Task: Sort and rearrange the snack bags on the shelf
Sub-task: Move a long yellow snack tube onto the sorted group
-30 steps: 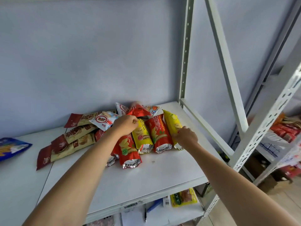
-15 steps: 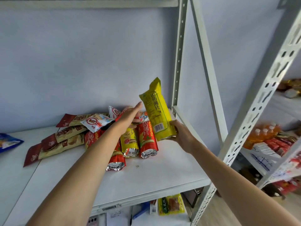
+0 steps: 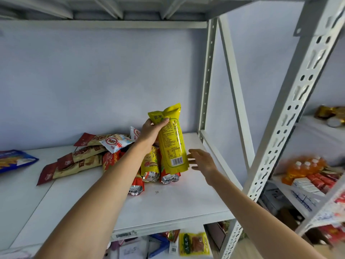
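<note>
Half a second ago the right hand held the tall yellow snack bag (image 3: 172,141); now the left hand (image 3: 151,134) grips it near the top, fingers wrapped around its upper edge, holding it upright above the white shelf (image 3: 177,206). Beside the bag's lower corner, the right hand (image 3: 202,161) is off it with fingers spread. Below the raised bag lies a pile of snack bags (image 3: 149,171): red and yellow ones with silver ends, and brown packets (image 3: 78,161) to the left. A blue bag (image 3: 13,160) lies apart at the shelf's far left. On the shelf below sits a small yellow packet (image 3: 193,243)
</note>
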